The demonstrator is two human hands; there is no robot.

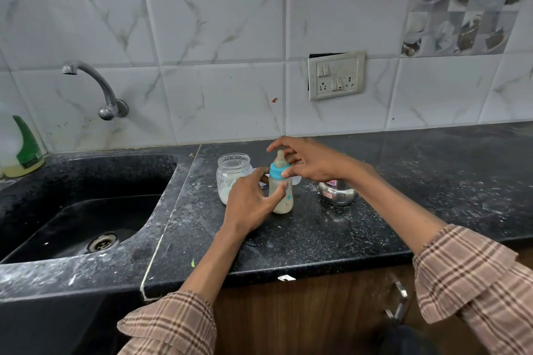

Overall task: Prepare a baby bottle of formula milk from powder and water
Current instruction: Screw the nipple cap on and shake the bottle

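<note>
A baby bottle [284, 199] stands upright on the black counter, filled with milky liquid, with a blue collar [278, 171] and a teat on top. My left hand [251, 204] grips the bottle's body from the left, thumb across its front. My right hand [305, 163] is at the top, its thumb and fingers curled round the blue collar. An open glass jar [232, 173] with white powder at its bottom stands just left of the bottle. A steel vessel [337, 193] with a red label sits to the right, partly hidden by my right wrist.
A black sink [86, 210] with a drain lies to the left, a wall tap [95, 83] above it. A green-capped soap bottle [24, 147] stands at the far left. The counter [418, 196] stretches right, dusted with powder. A wall socket [336, 75] is behind.
</note>
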